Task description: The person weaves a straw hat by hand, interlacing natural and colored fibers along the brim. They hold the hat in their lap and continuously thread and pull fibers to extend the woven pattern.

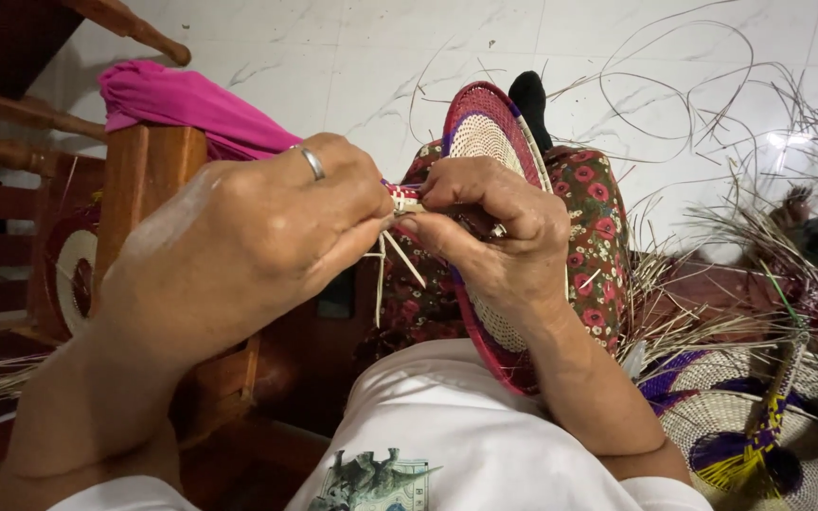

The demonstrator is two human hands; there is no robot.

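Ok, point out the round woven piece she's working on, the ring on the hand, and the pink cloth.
Round woven piece (485, 132), head view: on its pale centre, near the upper rim.
Ring (313, 163), head view: on the silver band, left hand's finger.
Pink cloth (177, 99), head view: on its bunched middle, over the wooden chair.

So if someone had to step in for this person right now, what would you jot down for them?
Left hand, ring on one finger, pinches the pale straw strands at the rim of the round woven disc.
Right hand grips that rim from the other side; the disc stands on edge over the lap.
Done: cream centre and red-purple border are woven.
Left: loose strand ends hang unworked at the rim.
Another woven piece and loose straw lie to the right.
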